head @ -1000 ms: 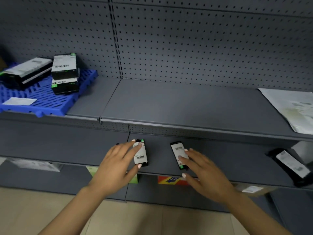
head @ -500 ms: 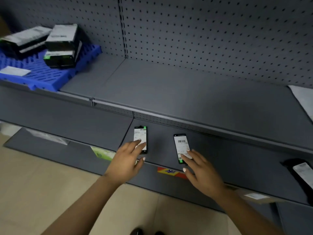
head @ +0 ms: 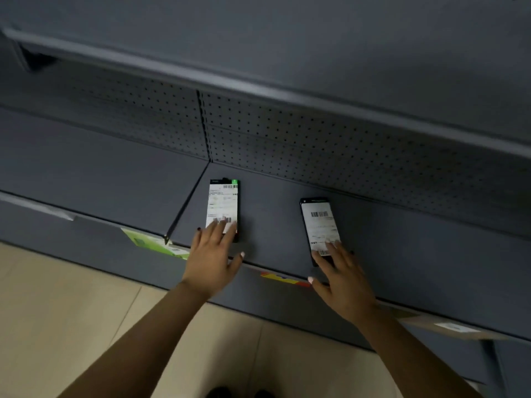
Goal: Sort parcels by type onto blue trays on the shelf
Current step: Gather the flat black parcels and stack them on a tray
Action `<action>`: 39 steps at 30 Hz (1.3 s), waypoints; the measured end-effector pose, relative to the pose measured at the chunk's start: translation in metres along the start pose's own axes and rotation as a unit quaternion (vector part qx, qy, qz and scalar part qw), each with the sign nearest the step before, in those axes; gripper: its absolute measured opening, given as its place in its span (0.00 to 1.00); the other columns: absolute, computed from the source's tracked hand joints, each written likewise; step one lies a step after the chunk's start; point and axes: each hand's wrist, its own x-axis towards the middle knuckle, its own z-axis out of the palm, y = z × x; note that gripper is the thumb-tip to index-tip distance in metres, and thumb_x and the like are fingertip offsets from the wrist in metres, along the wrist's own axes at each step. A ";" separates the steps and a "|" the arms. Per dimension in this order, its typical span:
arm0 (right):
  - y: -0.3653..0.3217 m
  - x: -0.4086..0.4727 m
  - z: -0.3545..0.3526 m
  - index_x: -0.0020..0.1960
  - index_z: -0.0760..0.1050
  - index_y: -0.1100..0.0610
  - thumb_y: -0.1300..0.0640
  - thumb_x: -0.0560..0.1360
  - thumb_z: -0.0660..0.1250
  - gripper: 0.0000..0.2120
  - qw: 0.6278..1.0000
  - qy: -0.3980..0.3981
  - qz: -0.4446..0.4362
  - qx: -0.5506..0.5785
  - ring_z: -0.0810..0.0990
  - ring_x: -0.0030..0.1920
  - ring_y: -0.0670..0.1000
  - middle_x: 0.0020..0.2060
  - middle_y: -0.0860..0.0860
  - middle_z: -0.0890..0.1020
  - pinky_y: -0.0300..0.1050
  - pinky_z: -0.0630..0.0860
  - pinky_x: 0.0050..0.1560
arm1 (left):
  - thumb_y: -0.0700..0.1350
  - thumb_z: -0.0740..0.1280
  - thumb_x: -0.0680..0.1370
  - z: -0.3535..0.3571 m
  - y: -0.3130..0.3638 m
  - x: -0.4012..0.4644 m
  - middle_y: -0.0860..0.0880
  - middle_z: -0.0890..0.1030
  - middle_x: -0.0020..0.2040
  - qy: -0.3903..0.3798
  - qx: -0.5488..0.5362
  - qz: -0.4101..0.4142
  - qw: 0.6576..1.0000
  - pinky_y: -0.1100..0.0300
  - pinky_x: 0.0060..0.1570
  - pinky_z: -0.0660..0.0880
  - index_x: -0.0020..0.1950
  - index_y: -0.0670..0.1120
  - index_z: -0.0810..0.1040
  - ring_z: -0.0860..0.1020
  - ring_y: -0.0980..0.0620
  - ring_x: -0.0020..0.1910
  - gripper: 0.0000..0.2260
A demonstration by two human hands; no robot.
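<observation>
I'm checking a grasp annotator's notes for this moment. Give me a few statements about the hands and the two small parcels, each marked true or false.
1. The left hand lays straight fingers on the near end of the left parcel. True.
2. The right hand has lifted the right parcel off the shelf. False: the parcel lies flat on the shelf, with fingertips on its near end.
3. Both parcels lie label side up, barcodes showing. True.
4. The two parcels are stacked. False: they lie apart, side by side.
5. A blue tray sits between the parcels. False: none is in view.
</observation>
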 end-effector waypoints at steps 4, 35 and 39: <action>0.004 0.020 0.028 0.69 0.70 0.52 0.33 0.77 0.44 0.33 0.999 0.026 0.012 0.024 0.61 0.72 0.61 0.71 0.59 0.67 0.66 0.62 0.65 | 0.65 0.43 0.72 0.036 -0.006 0.023 0.44 0.55 0.77 0.014 -0.002 -0.041 0.999 0.42 0.72 0.49 0.78 0.48 0.53 0.50 0.44 0.76 0.37; -0.079 -0.047 -0.129 0.71 0.67 0.50 0.46 0.71 0.58 0.29 0.997 0.052 -0.064 -0.011 0.61 0.72 0.57 0.72 0.56 0.65 0.58 0.70 0.57 | 0.54 0.57 0.72 -0.108 0.000 -0.079 0.42 0.75 0.63 0.056 0.029 -0.006 0.998 0.37 0.46 0.71 0.59 0.51 0.80 0.66 0.41 0.62 0.21; -0.116 -0.068 -0.158 0.72 0.64 0.49 0.45 0.71 0.58 0.30 0.993 0.068 -0.091 0.010 0.59 0.73 0.56 0.72 0.56 0.65 0.58 0.69 0.59 | 0.52 0.56 0.72 -0.145 0.002 -0.117 0.42 0.73 0.65 0.092 0.015 0.001 0.996 0.35 0.49 0.70 0.61 0.50 0.78 0.65 0.41 0.64 0.21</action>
